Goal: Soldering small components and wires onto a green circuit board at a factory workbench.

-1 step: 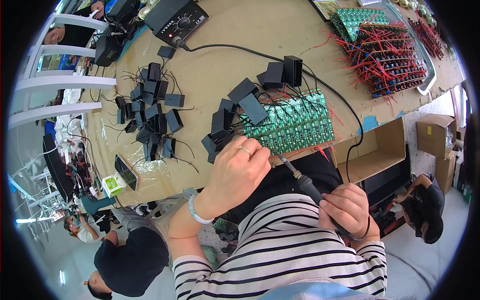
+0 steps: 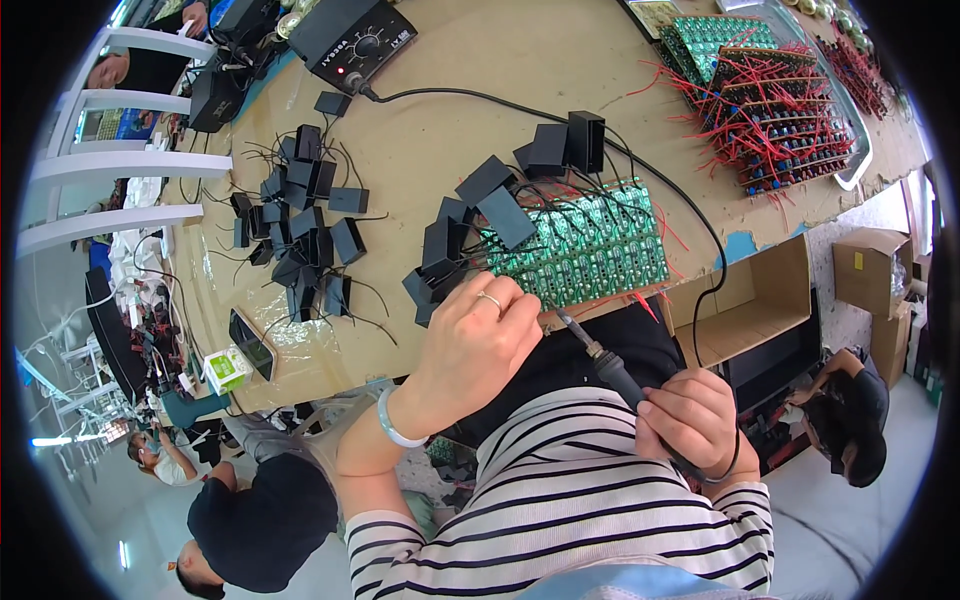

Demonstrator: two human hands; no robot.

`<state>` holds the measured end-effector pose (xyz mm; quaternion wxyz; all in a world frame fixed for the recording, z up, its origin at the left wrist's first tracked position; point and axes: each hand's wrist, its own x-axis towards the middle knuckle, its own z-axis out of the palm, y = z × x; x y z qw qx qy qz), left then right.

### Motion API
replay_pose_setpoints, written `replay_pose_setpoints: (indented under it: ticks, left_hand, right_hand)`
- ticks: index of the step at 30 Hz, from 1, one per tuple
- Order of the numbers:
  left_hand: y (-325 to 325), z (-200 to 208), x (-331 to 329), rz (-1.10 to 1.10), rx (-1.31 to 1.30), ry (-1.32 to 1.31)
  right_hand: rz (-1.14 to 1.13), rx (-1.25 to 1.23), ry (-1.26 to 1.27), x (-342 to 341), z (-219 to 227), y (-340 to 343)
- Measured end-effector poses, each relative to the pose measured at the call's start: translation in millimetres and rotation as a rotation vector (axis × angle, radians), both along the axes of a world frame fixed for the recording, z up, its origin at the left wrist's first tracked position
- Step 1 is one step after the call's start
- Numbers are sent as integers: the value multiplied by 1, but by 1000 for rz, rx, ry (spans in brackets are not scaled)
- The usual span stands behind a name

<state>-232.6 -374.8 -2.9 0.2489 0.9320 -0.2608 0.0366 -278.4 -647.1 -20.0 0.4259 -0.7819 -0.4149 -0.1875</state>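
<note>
My right hand (image 2: 690, 425) grips the dark handle of a soldering iron (image 2: 620, 377). Its metal tip points up and left, close to the near edge of a green circuit board panel (image 2: 590, 250). At that panel's lower left corner my left hand (image 2: 480, 335) is closed in a pinch; whatever lies between its fingertips is hidden. Black rectangular boxes with thin black wires, one of them a black box (image 2: 507, 219) on the panel, line its left and far sides. Their wires run over the panel, and red wires stick out around its edges.
A black soldering station (image 2: 352, 42) with a knob stands at the back, its cable curving right to the iron. More wired black boxes (image 2: 300, 220) lie left. Boards with red wires (image 2: 780, 120) are stacked far right. A phone (image 2: 253, 343) and cardboard box (image 2: 755, 305) flank me; people sit nearby.
</note>
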Motion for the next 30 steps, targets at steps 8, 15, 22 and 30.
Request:
replay_pose_setpoints:
  ticks: [8, 15, 22, 30]
  left_hand:
    - [-2, 3, 1, -13, 44, 0]
    - [-3, 5, 0, -18, 62, 18]
    - [-5, 6, -2, -3, 87, 21]
    - [-10, 11, -3, 14, 169, -6]
  right_hand:
    - [32, -19, -128, 1, -3, 1]
    - [-17, 23, -57, -4, 5, -10]
    - [-103, 30, 7, -7, 11, -17]
    - [-130, 77, 9, -7, 9, -17]
